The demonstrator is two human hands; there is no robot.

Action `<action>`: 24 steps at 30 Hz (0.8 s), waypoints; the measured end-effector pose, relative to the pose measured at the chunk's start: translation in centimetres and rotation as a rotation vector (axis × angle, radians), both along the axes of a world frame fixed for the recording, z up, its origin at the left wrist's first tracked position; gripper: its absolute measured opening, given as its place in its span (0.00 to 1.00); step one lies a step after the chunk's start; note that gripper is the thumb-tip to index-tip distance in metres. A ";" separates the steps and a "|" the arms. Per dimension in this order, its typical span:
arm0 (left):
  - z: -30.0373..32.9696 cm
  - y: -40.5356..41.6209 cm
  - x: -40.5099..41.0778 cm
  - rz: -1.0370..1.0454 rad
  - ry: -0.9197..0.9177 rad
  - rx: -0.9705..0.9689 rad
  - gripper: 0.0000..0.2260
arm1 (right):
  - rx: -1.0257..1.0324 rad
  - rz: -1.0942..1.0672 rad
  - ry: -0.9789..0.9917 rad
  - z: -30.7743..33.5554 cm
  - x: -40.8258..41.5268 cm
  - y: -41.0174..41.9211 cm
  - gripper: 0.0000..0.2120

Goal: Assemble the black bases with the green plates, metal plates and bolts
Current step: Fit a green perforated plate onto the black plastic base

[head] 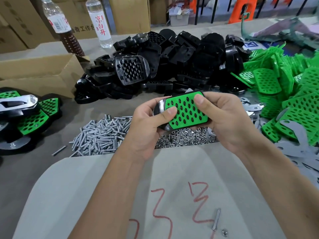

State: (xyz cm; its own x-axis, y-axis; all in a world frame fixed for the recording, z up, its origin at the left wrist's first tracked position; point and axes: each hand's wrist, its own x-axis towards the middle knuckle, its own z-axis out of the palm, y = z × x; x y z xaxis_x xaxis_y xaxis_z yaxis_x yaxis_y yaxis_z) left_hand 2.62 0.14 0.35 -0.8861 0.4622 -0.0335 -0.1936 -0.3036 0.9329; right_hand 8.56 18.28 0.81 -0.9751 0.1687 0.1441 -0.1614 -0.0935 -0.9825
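We read red characters 京白开 down the label of a clear water bottle (100, 23) at the back, beside a second bottle (57, 18) whose label we cannot read. Black print on a cardboard box (81, 18) behind them reads 工作. Red scrawl marks the grey sheet (103, 187) under our arms, where one loose bolt (216, 219) and a nut (225, 232) lie. Ahead sit a heap of bolts (101, 135), a heap of nuts (183, 138), the black bases (164, 66), the green plates (284, 100) and the metal plates (293, 149). Finished pieces (25, 116) lie far left. Our left hand (148, 128) and right hand (224, 118) grip one black base (159, 107) above the nuts, both thumbs pressing a green plate (187, 109) onto it.
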 end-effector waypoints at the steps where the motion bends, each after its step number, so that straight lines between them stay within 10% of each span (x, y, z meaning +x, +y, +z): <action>1: 0.0 -0.1 0.1 -0.016 -0.007 0.020 0.16 | -0.025 0.029 0.005 0.0 0.0 0.1 0.18; 24: -0.7 1.1 -0.2 0.174 -0.029 0.008 0.11 | -0.181 -0.036 -0.013 -1.7 -0.4 -0.3 0.11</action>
State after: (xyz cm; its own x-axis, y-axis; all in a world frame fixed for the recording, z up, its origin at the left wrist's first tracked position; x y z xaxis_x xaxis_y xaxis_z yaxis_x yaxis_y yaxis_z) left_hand 2.46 1.28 -0.38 -0.9514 0.3027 -0.0574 -0.1647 -0.3422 0.9251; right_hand 8.16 17.94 -0.84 -0.9694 0.2260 0.0955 -0.1551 -0.2630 -0.9523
